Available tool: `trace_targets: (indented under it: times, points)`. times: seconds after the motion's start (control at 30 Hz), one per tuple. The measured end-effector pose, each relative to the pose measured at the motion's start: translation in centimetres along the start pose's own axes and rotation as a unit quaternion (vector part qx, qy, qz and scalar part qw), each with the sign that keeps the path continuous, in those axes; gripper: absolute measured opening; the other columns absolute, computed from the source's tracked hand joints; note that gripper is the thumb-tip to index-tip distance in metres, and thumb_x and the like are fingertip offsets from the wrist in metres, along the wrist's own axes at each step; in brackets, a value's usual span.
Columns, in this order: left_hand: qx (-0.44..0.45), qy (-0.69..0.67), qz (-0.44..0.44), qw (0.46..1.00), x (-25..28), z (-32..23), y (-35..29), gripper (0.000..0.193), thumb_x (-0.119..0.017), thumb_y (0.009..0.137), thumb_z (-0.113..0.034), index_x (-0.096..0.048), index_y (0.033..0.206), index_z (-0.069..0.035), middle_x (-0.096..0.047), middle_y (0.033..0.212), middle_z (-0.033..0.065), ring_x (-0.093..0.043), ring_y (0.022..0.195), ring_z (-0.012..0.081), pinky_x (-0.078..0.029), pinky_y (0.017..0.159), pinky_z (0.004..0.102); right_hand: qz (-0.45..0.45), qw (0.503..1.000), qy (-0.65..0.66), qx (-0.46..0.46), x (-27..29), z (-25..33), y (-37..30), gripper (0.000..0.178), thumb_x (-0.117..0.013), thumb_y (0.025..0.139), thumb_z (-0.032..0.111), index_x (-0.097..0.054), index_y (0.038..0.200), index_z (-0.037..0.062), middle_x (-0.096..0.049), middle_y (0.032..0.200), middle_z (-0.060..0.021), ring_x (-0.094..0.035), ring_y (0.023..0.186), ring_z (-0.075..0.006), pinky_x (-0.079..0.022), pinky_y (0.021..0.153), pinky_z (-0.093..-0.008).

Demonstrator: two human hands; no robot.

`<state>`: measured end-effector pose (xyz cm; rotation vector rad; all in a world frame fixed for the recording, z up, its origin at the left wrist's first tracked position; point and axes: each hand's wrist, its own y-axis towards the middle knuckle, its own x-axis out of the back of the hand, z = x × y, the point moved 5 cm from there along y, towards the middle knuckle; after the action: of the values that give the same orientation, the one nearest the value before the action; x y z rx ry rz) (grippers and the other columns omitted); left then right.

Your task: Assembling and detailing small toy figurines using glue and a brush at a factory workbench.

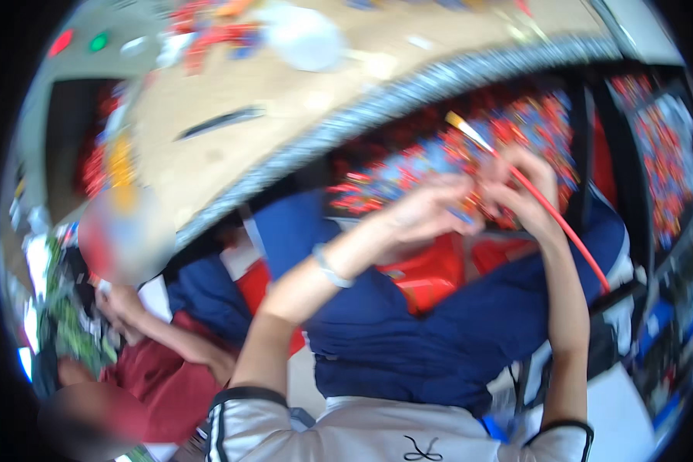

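Observation:
My right hand (525, 185) is bent at the fingers round a paintbrush (566, 225). Its long red handle slants down past my right forearm, and its pale metal collar and yellowish bristles point up and left. Close beside it, almost touching, is my left hand (431, 209), fingers drawn together and blurred by motion. A small blue bit shows at its fingertips, too smeared to name. Both hands are above my lap, in front of a black bin (581, 123) filled with small red, blue and orange pieces.
A tan table (285, 146) with a silvery wrapped edge (408, 96) curves ahead of me. On it lie a dark pen-like tool (222, 121), a whitish round thing (304, 38) and a red-and-blue pile (219, 37). A co-worker in a maroon shirt (165, 381) sits to my left. More pieces fill a container (662, 165) at right.

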<state>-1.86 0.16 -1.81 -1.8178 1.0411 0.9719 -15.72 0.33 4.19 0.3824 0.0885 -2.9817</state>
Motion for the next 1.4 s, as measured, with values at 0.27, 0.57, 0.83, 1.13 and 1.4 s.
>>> trace_targets:
  times: [0.27, 0.57, 0.83, 1.13, 1.4]
  points:
    - [-0.152, 0.248, -0.095, 0.952, -6.5, -5.8, -10.7, 0.030, -0.055, 0.094, -0.027, -0.057, 0.108, 0.000, -0.061, 0.108, 0.0126, -0.062, 0.089, 0.0175, -0.050, 0.079, 0.0302, -0.045, 0.994, -0.085, 0.050, 3.2, 1.9, -1.4, 0.010, -0.062, 0.086, 0.009, -0.052, 0.088, 0.0057, -0.056, 0.085, -0.0033, -0.047, 0.076, -0.0066, -0.038, 0.069, -0.0213]
    - [-0.519, 0.145, -0.366, 0.759, -0.9, -28.1, -34.3, 0.023, -0.039, 0.096, -0.012, -0.051, 0.107, 0.004, -0.054, 0.111, 0.0187, -0.053, 0.107, 0.0308, -0.041, 0.102, 0.0441, -0.014, 0.992, -0.112, 0.064, 2.2, 1.5, -0.7, 0.011, -0.062, 0.087, 0.011, -0.053, 0.086, 0.0054, -0.056, 0.082, -0.0014, -0.048, 0.073, -0.0055, -0.038, 0.065, -0.0193]
    - [-0.655, 0.161, -0.415, 0.611, 0.1, -41.9, -35.3, 0.020, -0.047, 0.091, -0.002, -0.045, 0.110, 0.005, -0.041, 0.126, 0.0261, -0.055, 0.105, 0.0403, -0.050, 0.091, 0.0504, -0.038, 0.983, -0.165, 0.074, 3.3, -0.4, -1.2, 0.011, -0.061, 0.084, 0.008, -0.052, 0.079, 0.0061, -0.050, 0.073, 0.0026, -0.045, 0.068, -0.0044, -0.035, 0.061, -0.0200]
    - [-0.464, 0.538, -0.385, 0.589, -11.2, -11.3, -21.1, 0.022, -0.045, 0.093, -0.002, -0.049, 0.114, 0.003, -0.059, 0.099, 0.0157, -0.064, 0.075, 0.0192, -0.050, 0.064, 0.0265, -0.027, 0.976, -0.194, 0.097, 4.4, -0.4, 0.8, 0.009, -0.062, 0.085, 0.008, -0.056, 0.079, 0.0038, -0.054, 0.078, 0.0035, -0.047, 0.076, -0.0044, -0.039, 0.068, -0.0207]
    - [-0.217, 0.652, -0.281, 0.670, -2.8, -1.4, -7.5, 0.025, -0.059, 0.085, 0.000, -0.059, 0.110, 0.001, -0.061, 0.103, 0.0128, -0.064, 0.083, 0.0172, -0.052, 0.066, 0.0271, -0.037, 0.982, -0.166, 0.083, 5.8, -1.7, 1.0, 0.013, -0.064, 0.087, 0.017, -0.060, 0.083, 0.0053, -0.057, 0.076, 0.0042, -0.050, 0.072, -0.0029, -0.041, 0.063, -0.0208]
